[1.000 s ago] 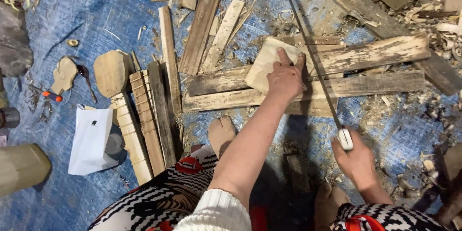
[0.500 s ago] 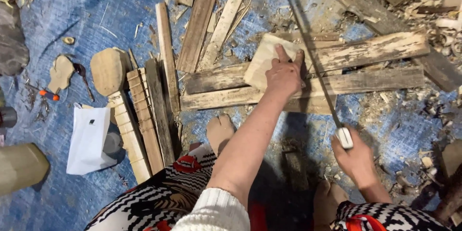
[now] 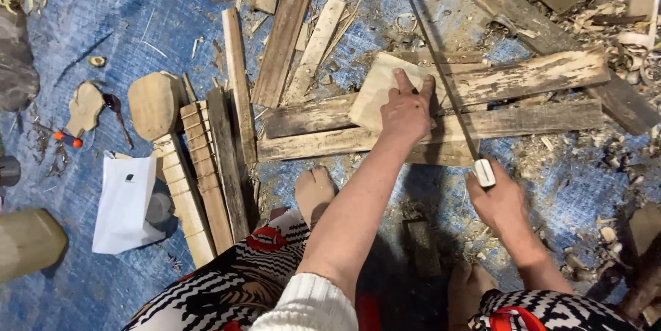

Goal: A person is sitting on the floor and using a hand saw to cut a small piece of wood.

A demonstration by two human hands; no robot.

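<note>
Left hand [image 3: 406,112] pressed flat on pale wood block [image 3: 377,90] atop planks [image 3: 523,73], centre-far; right hand [image 3: 499,200] closed round saw [image 3: 441,73] handle. Block looked uncut, sawing barely begun.

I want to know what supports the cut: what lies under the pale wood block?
The pale wood block rests on two long weathered planks laid on the blue floor. The left hand covers its right end, hiding what is beneath there.

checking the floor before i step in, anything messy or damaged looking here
Yes. Wood shavings and splinters litter the blue floor around the planks, whose edges look rough and chipped. The left hand presses a pale block.
</note>
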